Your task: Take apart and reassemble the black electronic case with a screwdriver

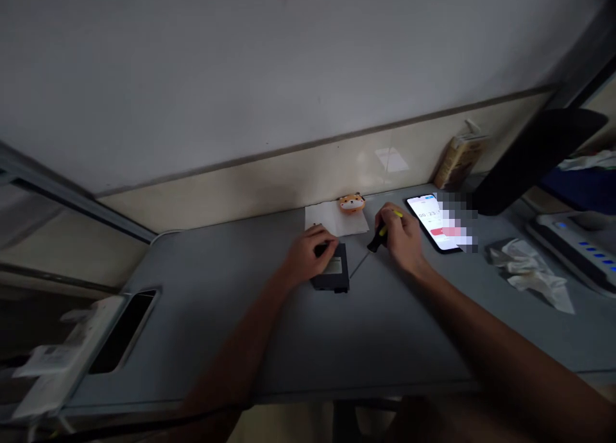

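Note:
A flat black box-shaped device (342, 277) with a pale label lies on the grey desk in front of me. My left hand (314, 253) is closed over its upper left part, and the curled fingers hide that corner. In my right hand (402, 237) is a screwdriver (376, 239) with a black and yellow handle, the fingers wrapped round it. Its thin shaft slants down to the left, and the tip is at the device's right edge; whether it touches is too small to tell. Behind the device lies a white paper (332, 217) with an orange animal-face case (352, 203) on it.
To the right are a lit phone (437, 225) showing a timer, crumpled tissue (524, 266), a drink carton (459, 160), a black upright object (534, 154) and a grey device with blue lights (577, 244). Another phone (126, 330) lies at the desk's left edge. A wall stands behind.

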`<action>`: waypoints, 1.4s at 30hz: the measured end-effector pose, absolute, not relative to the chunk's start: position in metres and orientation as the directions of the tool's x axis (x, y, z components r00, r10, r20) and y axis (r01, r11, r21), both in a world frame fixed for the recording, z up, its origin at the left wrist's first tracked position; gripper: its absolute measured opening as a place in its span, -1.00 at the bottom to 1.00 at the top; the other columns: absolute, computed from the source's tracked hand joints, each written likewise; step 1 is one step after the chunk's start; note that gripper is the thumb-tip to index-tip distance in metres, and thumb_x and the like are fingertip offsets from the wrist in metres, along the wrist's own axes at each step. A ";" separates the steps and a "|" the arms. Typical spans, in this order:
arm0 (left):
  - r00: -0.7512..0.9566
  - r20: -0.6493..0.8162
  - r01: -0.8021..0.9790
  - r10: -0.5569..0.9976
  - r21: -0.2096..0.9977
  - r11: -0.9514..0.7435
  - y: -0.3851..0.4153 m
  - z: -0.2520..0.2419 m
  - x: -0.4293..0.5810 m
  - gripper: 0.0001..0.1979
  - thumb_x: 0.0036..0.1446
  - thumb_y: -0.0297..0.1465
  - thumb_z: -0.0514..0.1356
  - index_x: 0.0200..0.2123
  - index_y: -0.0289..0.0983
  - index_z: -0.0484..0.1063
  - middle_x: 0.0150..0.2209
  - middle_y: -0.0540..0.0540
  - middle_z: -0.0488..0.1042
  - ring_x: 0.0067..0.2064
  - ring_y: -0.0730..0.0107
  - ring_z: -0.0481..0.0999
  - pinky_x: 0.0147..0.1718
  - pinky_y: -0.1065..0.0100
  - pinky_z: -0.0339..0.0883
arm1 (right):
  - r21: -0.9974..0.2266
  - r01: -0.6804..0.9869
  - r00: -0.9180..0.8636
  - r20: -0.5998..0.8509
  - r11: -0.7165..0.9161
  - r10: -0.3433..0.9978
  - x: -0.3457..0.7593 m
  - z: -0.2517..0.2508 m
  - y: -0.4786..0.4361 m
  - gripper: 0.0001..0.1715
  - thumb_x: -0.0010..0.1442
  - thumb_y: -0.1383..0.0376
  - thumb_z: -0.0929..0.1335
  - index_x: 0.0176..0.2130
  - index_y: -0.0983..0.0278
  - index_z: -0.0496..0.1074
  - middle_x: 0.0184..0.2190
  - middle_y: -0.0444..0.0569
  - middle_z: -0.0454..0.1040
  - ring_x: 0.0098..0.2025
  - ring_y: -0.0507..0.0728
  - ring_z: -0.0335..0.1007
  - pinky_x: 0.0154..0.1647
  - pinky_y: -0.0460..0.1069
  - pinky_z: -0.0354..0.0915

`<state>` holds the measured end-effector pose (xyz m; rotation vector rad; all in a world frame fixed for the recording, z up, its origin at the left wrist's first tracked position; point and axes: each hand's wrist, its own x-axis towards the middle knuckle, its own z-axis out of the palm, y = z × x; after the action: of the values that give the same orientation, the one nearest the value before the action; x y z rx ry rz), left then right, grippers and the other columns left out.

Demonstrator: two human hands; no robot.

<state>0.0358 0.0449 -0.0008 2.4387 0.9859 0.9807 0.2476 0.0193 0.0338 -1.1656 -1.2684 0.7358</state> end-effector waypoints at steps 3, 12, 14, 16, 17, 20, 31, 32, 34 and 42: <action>0.581 0.484 0.429 0.654 0.502 -0.751 0.036 0.004 0.042 -0.83 0.29 -0.39 0.12 -0.25 -0.24 0.52 -0.24 -0.14 0.53 -0.17 0.28 0.53 -0.13 0.24 0.43 | -0.939 0.173 0.185 0.327 0.297 0.927 0.247 0.034 0.019 -0.64 0.20 0.14 0.23 -0.58 0.17 0.25 -0.65 -0.19 0.19 -0.57 0.04 0.12 -0.51 -0.05 0.15; 0.614 0.386 0.499 0.689 0.487 -0.717 0.034 0.007 0.043 -0.84 0.19 -0.48 0.17 -0.21 -0.19 0.53 -0.15 -0.12 0.55 -0.08 0.21 0.51 0.10 0.05 0.35 | -0.944 0.176 0.193 0.310 0.278 0.931 0.247 0.032 0.018 -0.60 0.22 0.08 0.23 -0.58 0.17 0.25 -0.65 -0.19 0.16 -0.57 0.05 0.09 -0.54 -0.04 0.13; 0.627 0.375 0.504 0.683 0.474 -0.722 0.033 0.009 0.044 -0.84 0.20 -0.48 0.19 -0.20 -0.19 0.54 -0.15 -0.12 0.55 -0.07 0.20 0.50 0.10 0.06 0.35 | -0.945 0.177 0.197 0.307 0.275 0.931 0.248 0.032 0.019 -0.59 0.22 0.07 0.23 -0.58 0.17 0.26 -0.65 -0.19 0.17 -0.57 0.05 0.09 -0.54 -0.05 0.12; 0.646 0.356 0.510 0.675 0.457 -0.729 0.032 0.012 0.045 -0.85 0.21 -0.45 0.21 -0.16 -0.19 0.54 -0.14 -0.12 0.55 -0.05 0.19 0.48 0.09 0.09 0.36 | -0.944 0.182 0.192 0.309 0.275 0.932 0.247 0.032 0.019 -0.58 0.21 0.06 0.23 -0.59 0.17 0.25 -0.65 -0.18 0.17 -0.57 0.05 0.08 -0.54 -0.05 0.13; 0.658 0.341 0.515 0.672 0.447 -0.731 0.031 0.014 0.045 -0.85 0.22 -0.42 0.24 -0.14 -0.18 0.54 -0.13 -0.12 0.54 -0.04 0.19 0.47 0.08 0.10 0.37 | -0.943 0.186 0.183 0.309 0.276 0.933 0.247 0.032 0.019 -0.58 0.21 0.06 0.23 -0.59 0.17 0.25 -0.65 -0.18 0.17 -0.57 0.05 0.08 -0.53 -0.04 0.13; 0.680 0.309 0.536 0.665 0.409 -0.738 0.028 0.015 0.047 -0.87 0.22 -0.33 0.29 -0.15 -0.15 0.57 -0.12 -0.11 0.50 -0.03 0.19 0.46 0.06 0.13 0.38 | -0.939 0.201 0.163 0.313 0.279 0.936 0.247 0.032 0.019 -0.57 0.22 0.06 0.24 -0.60 0.17 0.24 -0.65 -0.18 0.18 -0.57 0.04 0.10 -0.52 -0.05 0.16; 0.298 0.428 0.751 0.853 0.447 -0.486 0.022 -0.006 0.068 -0.81 0.30 -0.47 0.09 -0.38 -0.22 0.41 -0.24 -0.11 0.43 -0.14 0.24 0.49 -0.10 0.19 0.43 | -0.983 0.022 0.458 0.170 0.180 0.873 0.267 0.031 0.038 -0.44 0.14 -0.14 0.35 -0.59 0.20 0.31 -0.69 -0.21 0.17 -0.67 -0.01 0.10 -0.71 -0.11 0.07; 0.277 0.456 0.750 0.846 0.447 -0.487 0.021 -0.007 0.070 -0.82 0.31 -0.46 0.08 -0.37 -0.22 0.39 -0.22 -0.12 0.44 -0.12 0.21 0.48 -0.08 0.15 0.42 | -0.984 0.009 0.467 0.163 0.179 0.869 0.268 0.030 0.039 -0.43 0.12 -0.17 0.36 -0.59 0.21 0.32 -0.69 -0.21 0.18 -0.68 -0.02 0.11 -0.72 -0.11 0.07; 0.249 0.497 0.739 0.832 0.457 -0.494 0.017 -0.007 0.074 -0.85 0.32 -0.46 0.07 -0.32 -0.21 0.36 -0.20 -0.14 0.46 -0.09 0.18 0.47 -0.05 0.11 0.40 | -0.981 -0.001 0.465 0.170 0.193 0.869 0.270 0.029 0.042 -0.40 0.08 -0.22 0.37 -0.57 0.21 0.33 -0.69 -0.21 0.21 -0.68 -0.02 0.12 -0.72 -0.11 0.07; 0.271 0.566 0.635 0.779 0.503 -0.587 0.013 -0.015 0.075 -0.83 0.43 -0.36 0.00 -0.09 -0.21 0.38 -0.12 -0.15 0.34 -0.08 0.24 0.46 -0.05 0.19 0.43 | -0.958 -0.040 0.437 0.239 0.285 0.867 0.277 0.038 0.044 -0.37 0.06 -0.27 0.37 -0.56 0.18 0.25 -0.68 -0.21 0.20 -0.69 -0.02 0.05 -0.73 -0.07 -0.02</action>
<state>0.0753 0.0134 -0.0149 2.3584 1.3274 1.2105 0.2774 0.0440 0.0385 -1.1160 -0.9290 0.7408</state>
